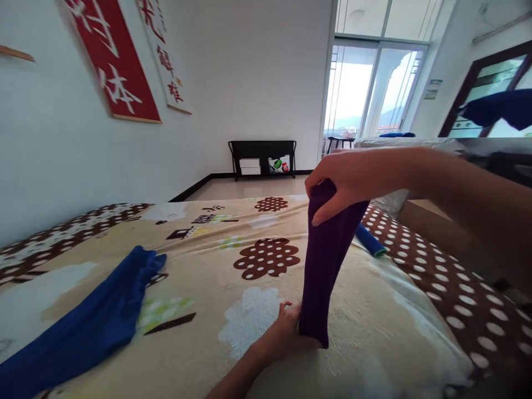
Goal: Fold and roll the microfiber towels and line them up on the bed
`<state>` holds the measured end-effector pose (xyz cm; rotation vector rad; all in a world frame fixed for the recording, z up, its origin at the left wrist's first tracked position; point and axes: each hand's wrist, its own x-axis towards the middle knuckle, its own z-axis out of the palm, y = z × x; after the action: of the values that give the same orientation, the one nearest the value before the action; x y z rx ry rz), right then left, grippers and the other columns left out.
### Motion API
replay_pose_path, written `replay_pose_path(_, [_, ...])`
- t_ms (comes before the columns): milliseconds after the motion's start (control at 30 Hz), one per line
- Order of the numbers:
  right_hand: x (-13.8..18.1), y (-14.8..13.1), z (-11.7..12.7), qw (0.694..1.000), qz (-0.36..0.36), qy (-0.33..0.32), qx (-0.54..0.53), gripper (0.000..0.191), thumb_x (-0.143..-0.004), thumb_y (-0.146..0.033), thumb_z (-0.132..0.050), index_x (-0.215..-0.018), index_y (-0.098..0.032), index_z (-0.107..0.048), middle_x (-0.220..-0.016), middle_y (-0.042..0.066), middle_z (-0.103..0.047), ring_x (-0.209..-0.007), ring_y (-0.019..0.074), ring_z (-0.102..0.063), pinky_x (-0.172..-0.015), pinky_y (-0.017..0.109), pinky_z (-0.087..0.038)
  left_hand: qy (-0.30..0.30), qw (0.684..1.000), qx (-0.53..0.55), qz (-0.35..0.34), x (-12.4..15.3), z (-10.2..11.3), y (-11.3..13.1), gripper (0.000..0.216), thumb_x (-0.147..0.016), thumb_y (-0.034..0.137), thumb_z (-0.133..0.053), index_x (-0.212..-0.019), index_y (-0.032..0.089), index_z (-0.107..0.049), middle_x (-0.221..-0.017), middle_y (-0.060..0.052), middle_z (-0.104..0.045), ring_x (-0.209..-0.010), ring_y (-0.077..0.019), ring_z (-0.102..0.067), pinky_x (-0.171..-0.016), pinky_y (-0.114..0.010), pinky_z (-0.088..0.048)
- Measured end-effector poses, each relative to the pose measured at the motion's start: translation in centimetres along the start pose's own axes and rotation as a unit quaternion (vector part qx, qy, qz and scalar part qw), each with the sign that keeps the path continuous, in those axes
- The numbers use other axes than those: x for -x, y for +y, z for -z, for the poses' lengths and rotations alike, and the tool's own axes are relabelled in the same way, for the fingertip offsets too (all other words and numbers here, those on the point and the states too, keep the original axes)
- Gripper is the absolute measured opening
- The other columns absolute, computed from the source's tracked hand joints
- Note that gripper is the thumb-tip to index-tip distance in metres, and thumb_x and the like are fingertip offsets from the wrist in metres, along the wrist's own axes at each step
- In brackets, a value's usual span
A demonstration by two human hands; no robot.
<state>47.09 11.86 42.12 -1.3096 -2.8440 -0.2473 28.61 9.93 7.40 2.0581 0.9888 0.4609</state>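
Note:
A dark purple cloth (326,266), folded into a long strip and looking like a towel, hangs upright over the bed between my hands. My right hand (351,177) pinches its top end, thumb in front and fingers behind. Low down, close to the blanket, my left hand (286,327) is closed around the bottom end; the cloth hides part of its fingers. A crumpled blue cloth (100,316) lies spread out on the left. Behind the purple cloth, on the right, rests a rolled blue cloth (371,241) with a green edge.
A cream blanket (199,349) with brown dotted flower shapes covers the bed. Beyond it, a black rack (261,148) holding a white box (250,166) stands against the wall. Red and white scrolls hang at left. A glass door (353,88) is at the back right.

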Motion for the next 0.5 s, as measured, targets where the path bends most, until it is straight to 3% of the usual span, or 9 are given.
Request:
replay_pose_path(100, [1.5, 3.8, 0.5, 0.993, -0.112, -0.028, 0.0, 0.078, -0.075, -0.067, -0.049, -0.11, 0.0, -0.066, -0.086, -0.004, -0.068, -0.072, 0.0086, -0.064, -0.076, 0.025, -0.043, -0.02, 1.0, -0.005, 0.016, -0.2, 0.4, 0.2, 0.086, -0.061, 0.034, -0.085, -0.138, 0.026, -0.049, -0.135, -0.006, -0.058, -0.126, -0.0299, -0.046, -0.113, -0.046, -0.026])
replay_pose_path(200, [3.1, 7.2, 0.8, 0.981, -0.189, -0.048, 0.007, 0.08, -0.076, -0.065, -0.043, -0.114, 0.002, -0.064, -0.092, 0.0, -0.069, -0.072, 0.0097, -0.066, -0.075, 0.027, -0.044, -0.028, 0.998, -0.021, 0.045, -0.2, 0.8, -0.1, 0.085, -0.067, 0.029, -0.08, -0.143, 0.025, -0.042, -0.146, -0.008, -0.049, -0.133, -0.0302, -0.04, -0.114, -0.046, -0.028])
replay_pose_path(333, [4.0, 11.3, -1.6, 0.976, -0.202, -0.078, -0.008, 0.073, -0.072, -0.064, -0.06, -0.114, -0.004, -0.067, -0.089, 0.002, -0.071, -0.064, 0.0084, -0.065, -0.071, 0.028, -0.048, -0.04, 0.997, -0.052, 0.029, -0.2, 0.6, -2.0, 0.073, -0.074, 0.024, -0.071, -0.141, 0.027, -0.044, -0.148, -0.008, -0.048, -0.135, -0.0276, -0.043, -0.116, -0.047, -0.027])
replay_pose_path(433, [3.3, 15.7, -4.0, 0.97, -0.198, -0.133, -0.045, 0.069, -0.076, -0.059, -0.06, -0.117, -0.004, -0.066, -0.09, 0.004, -0.072, -0.067, 0.0082, -0.066, -0.069, 0.026, -0.048, -0.051, 0.995, -0.08, -0.021, 0.0, 0.3, -4.4, 0.068, -0.073, 0.029, -0.071, -0.137, 0.031, -0.049, -0.15, -0.007, -0.047, -0.137, -0.0294, -0.043, -0.112, -0.047, -0.033])
replay_pose_path(500, [2.4, 19.8, -4.8, 0.964, -0.203, -0.167, -0.035, 0.069, -0.081, -0.056, -0.054, -0.121, -0.001, -0.062, -0.097, 0.007, -0.072, -0.071, 0.0073, -0.066, -0.072, 0.025, -0.047, -0.037, 0.995, -0.086, -0.027, 0.2, 0.4, -6.1, 0.052, -0.081, 0.035, -0.064, -0.132, 0.035, -0.054, -0.146, -0.005, -0.052, -0.135, -0.0291, -0.047, -0.107, -0.046, -0.04])
